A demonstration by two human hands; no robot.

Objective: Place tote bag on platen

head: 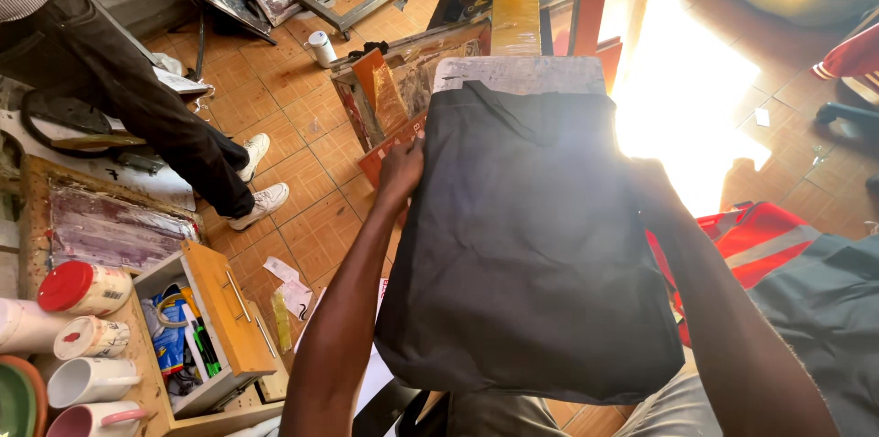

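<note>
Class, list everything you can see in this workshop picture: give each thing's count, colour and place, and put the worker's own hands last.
Fabric bag: one, dark grey, laid over a pale board at centre.
Board: one, whitish and paint-stained, under the bag's top end.
Open drawer: one, wooden, lower left, holding mixed tools.
Jar: one, white with red lid, left bench.
Mugs: at least three, white, lower left.
Roll: one, white, on the tiled floor, upper left.
Other person: one, dark trousers and white shoes, standing upper left.
Red cloth: one, with grey stripe, right.
Left hand: grip on the bag's left edge.
Right hand: at the bag's right edge, washed out by glare.
</note>
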